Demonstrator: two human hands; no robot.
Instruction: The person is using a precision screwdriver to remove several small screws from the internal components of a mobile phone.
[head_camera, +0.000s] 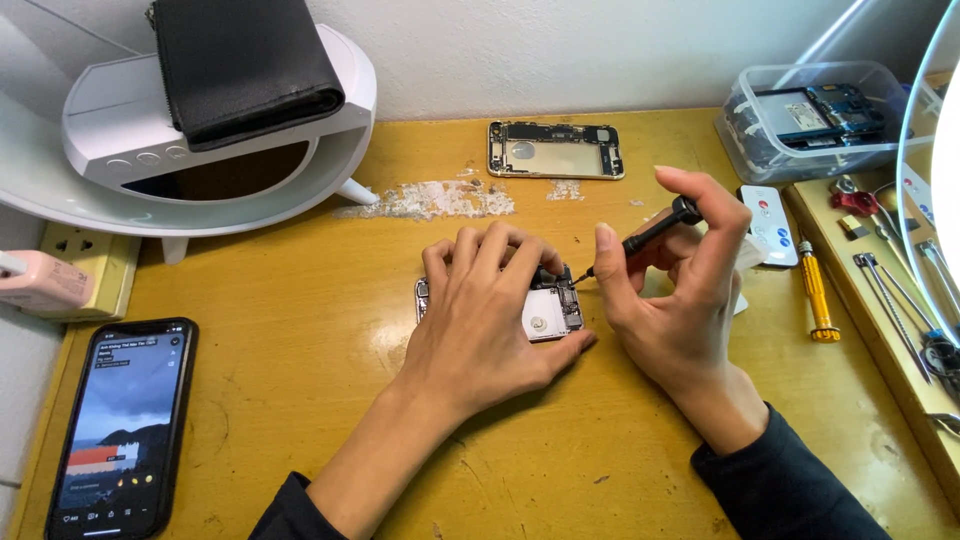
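two hands (480, 320) (670, 300) on flat metal phone chassis (550, 312)

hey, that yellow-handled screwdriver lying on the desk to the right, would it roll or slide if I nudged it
The yellow-handled screwdriver has a round, slim handle, so a sideways nudge would probably roll it. It lies flat on the smooth yellow wooden desk, so it likely slides easily too. It looks small and stiff, probably light to lift.

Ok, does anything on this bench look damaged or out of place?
Yes: the yellow tabletop has a patch of worn-off finish near the back, showing white, just in front of the spare phone frame. Nothing looks spilled.
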